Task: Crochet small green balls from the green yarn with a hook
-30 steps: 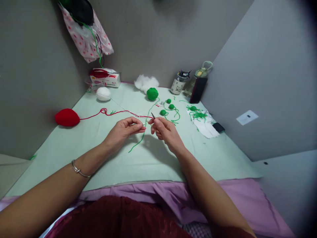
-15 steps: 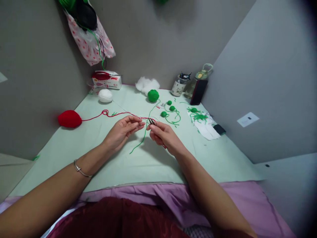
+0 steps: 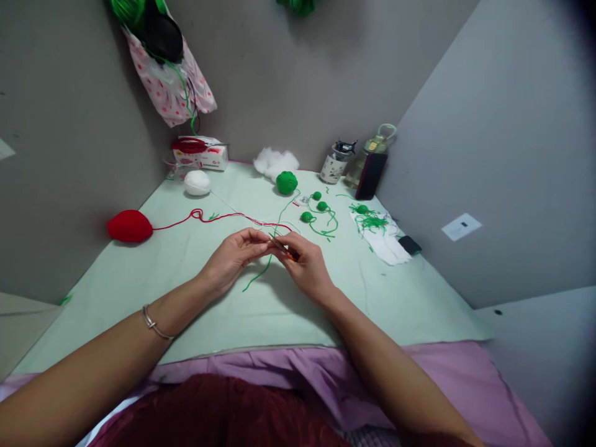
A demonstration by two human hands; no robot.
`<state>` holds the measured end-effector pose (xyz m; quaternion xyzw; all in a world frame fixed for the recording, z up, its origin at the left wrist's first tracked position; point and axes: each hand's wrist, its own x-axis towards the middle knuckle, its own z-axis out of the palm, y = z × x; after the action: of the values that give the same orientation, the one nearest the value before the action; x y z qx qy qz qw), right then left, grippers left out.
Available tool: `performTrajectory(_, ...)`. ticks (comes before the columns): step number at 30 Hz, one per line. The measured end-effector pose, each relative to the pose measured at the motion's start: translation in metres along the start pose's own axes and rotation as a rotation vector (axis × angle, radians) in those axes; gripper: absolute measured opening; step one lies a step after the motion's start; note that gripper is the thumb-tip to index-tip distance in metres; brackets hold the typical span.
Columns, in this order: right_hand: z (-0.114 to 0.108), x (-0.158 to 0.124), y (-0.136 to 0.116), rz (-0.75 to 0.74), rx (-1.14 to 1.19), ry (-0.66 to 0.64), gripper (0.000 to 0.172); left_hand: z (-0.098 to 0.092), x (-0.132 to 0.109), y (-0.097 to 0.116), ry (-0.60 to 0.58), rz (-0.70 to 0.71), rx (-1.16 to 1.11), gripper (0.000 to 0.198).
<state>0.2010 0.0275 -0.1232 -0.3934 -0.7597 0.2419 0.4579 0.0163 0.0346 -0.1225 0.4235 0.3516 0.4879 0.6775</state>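
Over the middle of the table my right hand is closed around small scissors, whose dark blades point left and whose orange-red handle is mostly hidden. The blade tips lie at the fingertips of my left hand, which are pinched together on something too small to make out. Just beyond both hands runs red yarn, leading back to a red ball of yarn on the left. A green strand passes beneath my fingers and lies on the table.
A white yarn ball, white stuffing and a green ball sit toward the back. Small green balls with tails lie right of centre. A pen cup, a bottle, a phone and a white cloth stand or lie further right.
My right hand has moved slightly left and turned, bringing the scissors to my left fingertips. The hands, apart before, now meet. The blades looked spread earlier and now look closer together.
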Motion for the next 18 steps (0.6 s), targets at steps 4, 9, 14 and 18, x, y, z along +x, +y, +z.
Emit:
performTrajectory(4,-0.0055,0.0017,0.0015,-0.002,0.004,-0.070,0.010,-0.0015,-0.0001,-0.0005,-0.001,-0.019,0.004,0.024)
performTrajectory(9,-0.0091,0.0014,0.0041,-0.086,-0.031,-0.097,0.015,-0.0037,0.0002,0.0010,-0.007,-0.045,-0.009,0.028)
performTrajectory(14,-0.0069,0.0006,0.0072,-0.143,-0.062,-0.044,0.015,-0.0004,-0.0013,0.0058,-0.041,-0.068,0.017,0.023)
performTrajectory(18,-0.0083,0.0033,0.0056,-0.046,-0.030,-0.007,0.006,0.0011,-0.0038,0.0093,-0.025,-0.023,0.093,0.020)
